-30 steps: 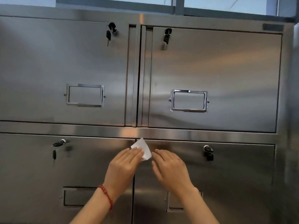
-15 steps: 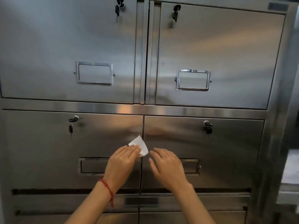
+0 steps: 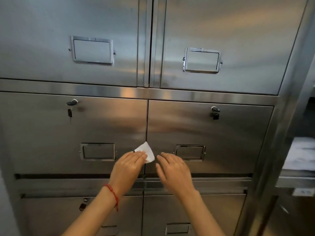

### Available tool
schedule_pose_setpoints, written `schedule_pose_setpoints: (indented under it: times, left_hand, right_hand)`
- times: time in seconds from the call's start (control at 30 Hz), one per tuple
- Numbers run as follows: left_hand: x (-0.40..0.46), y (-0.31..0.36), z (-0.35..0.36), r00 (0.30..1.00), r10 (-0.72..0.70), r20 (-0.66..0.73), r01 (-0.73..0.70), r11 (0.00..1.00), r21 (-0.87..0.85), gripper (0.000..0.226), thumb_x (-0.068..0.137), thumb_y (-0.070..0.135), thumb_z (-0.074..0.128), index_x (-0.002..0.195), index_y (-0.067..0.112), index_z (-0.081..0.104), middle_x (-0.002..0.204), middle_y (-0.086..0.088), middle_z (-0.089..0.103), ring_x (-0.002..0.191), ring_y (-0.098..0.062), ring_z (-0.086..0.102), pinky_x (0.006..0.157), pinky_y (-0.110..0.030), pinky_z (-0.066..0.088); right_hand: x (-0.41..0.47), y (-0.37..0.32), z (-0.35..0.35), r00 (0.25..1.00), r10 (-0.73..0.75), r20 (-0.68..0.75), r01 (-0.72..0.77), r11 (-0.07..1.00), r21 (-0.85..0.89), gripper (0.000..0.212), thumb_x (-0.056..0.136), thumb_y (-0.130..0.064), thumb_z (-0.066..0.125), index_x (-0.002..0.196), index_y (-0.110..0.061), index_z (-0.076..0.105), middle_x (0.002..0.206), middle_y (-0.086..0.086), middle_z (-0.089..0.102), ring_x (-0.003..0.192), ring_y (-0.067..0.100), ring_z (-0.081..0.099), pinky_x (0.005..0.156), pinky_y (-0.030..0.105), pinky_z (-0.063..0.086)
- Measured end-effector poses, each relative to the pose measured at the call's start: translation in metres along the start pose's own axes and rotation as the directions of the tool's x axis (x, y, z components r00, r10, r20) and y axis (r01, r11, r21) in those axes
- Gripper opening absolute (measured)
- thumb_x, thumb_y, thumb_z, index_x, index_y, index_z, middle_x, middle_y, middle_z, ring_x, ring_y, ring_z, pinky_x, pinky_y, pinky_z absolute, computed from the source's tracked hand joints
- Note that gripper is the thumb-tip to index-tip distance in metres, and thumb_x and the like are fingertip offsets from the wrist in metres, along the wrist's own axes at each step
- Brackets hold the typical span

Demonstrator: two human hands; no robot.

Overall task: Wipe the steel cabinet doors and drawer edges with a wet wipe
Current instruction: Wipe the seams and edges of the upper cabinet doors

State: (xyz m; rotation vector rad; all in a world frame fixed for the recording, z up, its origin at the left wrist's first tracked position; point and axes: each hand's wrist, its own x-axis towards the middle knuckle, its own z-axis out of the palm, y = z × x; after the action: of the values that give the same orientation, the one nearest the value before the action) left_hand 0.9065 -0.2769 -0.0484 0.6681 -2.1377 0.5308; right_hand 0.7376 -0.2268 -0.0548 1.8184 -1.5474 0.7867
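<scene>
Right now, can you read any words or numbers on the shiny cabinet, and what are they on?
No text can be read anywhere.
Label holders on the steel cabinet doors: blank, no cards with writing.
Small pale tag at the right edge: too blurred to read.
White wet wipe under the left hand: plain, no print visible.

You stand in what looks like an institutional storeroom or lab-type workroom. A tall steel cabinet [image 3: 221,133] fills your view, its doors and drawers fitted with label holders [image 3: 202,60] and locks with keys [image 3: 69,113] hanging from them. More steel shelving [image 3: 296,178] stands just beside it on the right.
</scene>
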Motion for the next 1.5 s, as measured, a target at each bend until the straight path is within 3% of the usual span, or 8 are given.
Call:
schedule_pose_setpoints:
  times: [0.57,1.1,1.17,1.23,1.33,1.4,1.5]
  left_hand:
    - [-0.032,0.026,0.072,0.992,-0.043,0.116,0.043,0.999,0.001,0.058,0.036,0.011,0.095,0.091,0.006,0.073,0.092,-0.011,0.072,0.084,-0.022,0.071,0.073,-0.039,0.058]
    - [-0.106,0.017,0.135,0.986,-0.082,0.142,0.089,0.995,-0.042,0.059,0.04,0.004,0.093,0.095,0.003,0.073,0.1,-0.015,0.071,0.091,-0.025,0.069,0.082,-0.043,0.05]
    - [-0.117,0.018,0.146,0.99,-0.076,0.119,0.081,0.996,-0.036,0.048,0.05,0.003,0.09,0.096,0.003,0.073,0.101,-0.015,0.07,0.093,-0.025,0.069,0.082,-0.044,0.05]
    - [-0.129,0.018,0.158,0.997,-0.055,0.054,0.057,0.998,-0.029,0.021,0.078,0.01,0.069,0.097,0.003,0.073,0.104,-0.015,0.069,0.094,-0.026,0.068,0.082,-0.044,0.051]
    - [-0.143,0.02,0.172,0.997,-0.082,0.002,0.082,0.995,-0.048,0.045,0.101,0.023,0.033,0.096,0.003,0.073,0.106,-0.014,0.069,0.098,-0.025,0.067,0.083,-0.042,0.054]
    - [-0.151,0.021,0.181,0.996,-0.088,-0.017,0.088,0.995,-0.05,0.045,0.101,0.02,0.033,0.096,0.002,0.074,0.106,-0.014,0.069,0.099,-0.024,0.067,0.086,-0.038,0.054]
    - [-0.165,0.021,0.196,0.997,-0.077,-0.025,0.077,0.997,-0.031,0.022,0.088,0.011,0.055,0.097,0.002,0.073,0.108,-0.015,0.068,0.101,-0.025,0.065,0.09,-0.037,0.051]
  right_hand:
    - [-0.047,0.052,0.053,0.998,0.057,0.033,-0.06,0.992,0.114,0.033,0.072,-0.023,0.081,0.102,-0.013,0.072,0.1,0.004,0.072,0.092,0.016,0.069,0.079,0.034,0.054]
    - [-0.108,0.038,0.122,0.991,0.108,0.083,-0.123,0.972,0.198,0.034,0.065,-0.015,0.085,0.098,-0.01,0.074,0.1,0.005,0.072,0.09,0.016,0.069,0.077,0.032,0.056]
    - [-0.118,0.035,0.134,0.989,0.121,0.088,-0.137,0.969,0.207,0.034,0.065,-0.014,0.085,0.097,-0.009,0.074,0.099,0.006,0.072,0.089,0.016,0.069,0.077,0.03,0.056]
    - [-0.129,0.031,0.146,0.987,0.126,0.094,-0.144,0.968,0.205,0.033,0.066,-0.014,0.084,0.097,-0.009,0.074,0.101,0.006,0.072,0.091,0.017,0.069,0.078,0.03,0.055]
    - [-0.144,0.029,0.164,0.986,0.127,0.109,-0.147,0.967,0.206,0.027,0.075,-0.015,0.074,0.101,-0.01,0.073,0.104,0.006,0.071,0.094,0.017,0.068,0.081,0.031,0.055]
    - [-0.153,0.029,0.174,0.981,0.144,0.127,-0.168,0.963,0.208,0.029,0.073,-0.013,0.078,0.101,-0.01,0.072,0.104,0.005,0.07,0.093,0.016,0.068,0.081,0.031,0.054]
    - [-0.164,0.03,0.188,0.976,0.166,0.139,-0.19,0.964,0.188,0.036,0.066,-0.012,0.083,0.101,-0.009,0.072,0.102,0.006,0.071,0.092,0.018,0.069,0.08,0.034,0.054]
